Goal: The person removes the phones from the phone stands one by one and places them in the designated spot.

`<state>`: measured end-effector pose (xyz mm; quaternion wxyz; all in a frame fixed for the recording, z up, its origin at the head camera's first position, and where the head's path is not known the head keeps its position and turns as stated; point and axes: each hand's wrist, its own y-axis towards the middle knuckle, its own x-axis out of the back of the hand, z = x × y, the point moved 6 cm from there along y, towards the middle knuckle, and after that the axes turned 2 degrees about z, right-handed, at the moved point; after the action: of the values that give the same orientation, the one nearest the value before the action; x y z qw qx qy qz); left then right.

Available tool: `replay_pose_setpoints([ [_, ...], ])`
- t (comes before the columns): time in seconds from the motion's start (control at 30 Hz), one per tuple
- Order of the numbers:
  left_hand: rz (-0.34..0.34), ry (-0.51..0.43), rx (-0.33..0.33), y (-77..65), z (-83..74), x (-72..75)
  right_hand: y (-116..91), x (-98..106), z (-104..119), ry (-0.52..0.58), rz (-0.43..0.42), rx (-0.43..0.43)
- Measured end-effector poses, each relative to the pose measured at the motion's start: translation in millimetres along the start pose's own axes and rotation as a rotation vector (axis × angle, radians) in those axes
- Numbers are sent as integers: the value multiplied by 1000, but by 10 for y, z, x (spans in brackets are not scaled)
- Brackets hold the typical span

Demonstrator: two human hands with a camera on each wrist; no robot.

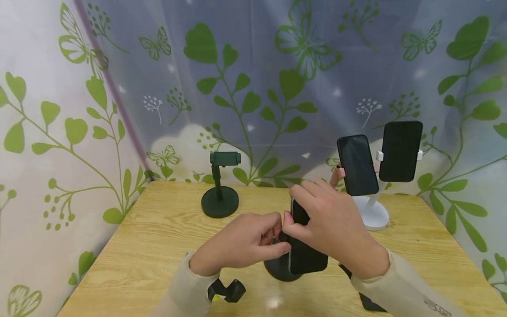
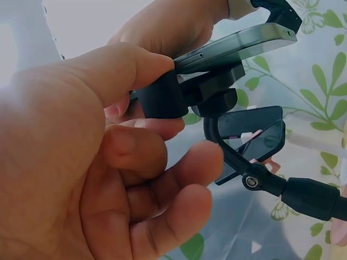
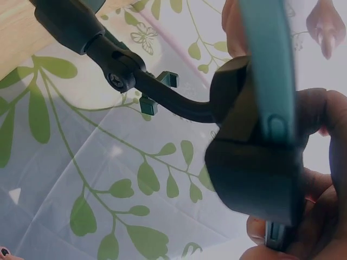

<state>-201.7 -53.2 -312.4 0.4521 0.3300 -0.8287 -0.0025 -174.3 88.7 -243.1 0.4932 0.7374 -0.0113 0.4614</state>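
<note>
A black-screened phone [image 1: 310, 257] sits in the clamp [image 2: 162, 97] of a black phone stand, whose round base [image 1: 281, 269] shows below it. My left hand [image 1: 249, 242] pinches the clamp's end, thumb at the phone's edge and a finger under the clamp. The other left fingers curl loosely below. With my right hand [image 1: 332, 229] I grip the phone's upper part, fingers over its far edge and thumb across the screen. In the right wrist view the stand's curved arm [image 3: 179, 105] runs to the back of the clamp [image 3: 255, 173].
A dark green phone stand [image 1: 220, 202] without a phone is at the back left. At the back right, a white stand [image 1: 372, 215] holds a phone [image 1: 401, 152], beside another phone [image 1: 358, 165] in a pink clamp. A dark flat object [image 1: 372, 304] lies under my right forearm.
</note>
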Motion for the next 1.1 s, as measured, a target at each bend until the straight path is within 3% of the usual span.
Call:
replay_pose_setpoints([
  [0.33, 3, -41, -22, -8, 34, 2, -55, -15, 48, 60, 28, 13],
  [0.73, -38, 3, 39, 7, 35, 5, -104, -15, 66, 87, -9, 45],
  [1.1, -98, 82, 10, 2, -19, 9, -100, -18, 51, 101, -26, 38],
])
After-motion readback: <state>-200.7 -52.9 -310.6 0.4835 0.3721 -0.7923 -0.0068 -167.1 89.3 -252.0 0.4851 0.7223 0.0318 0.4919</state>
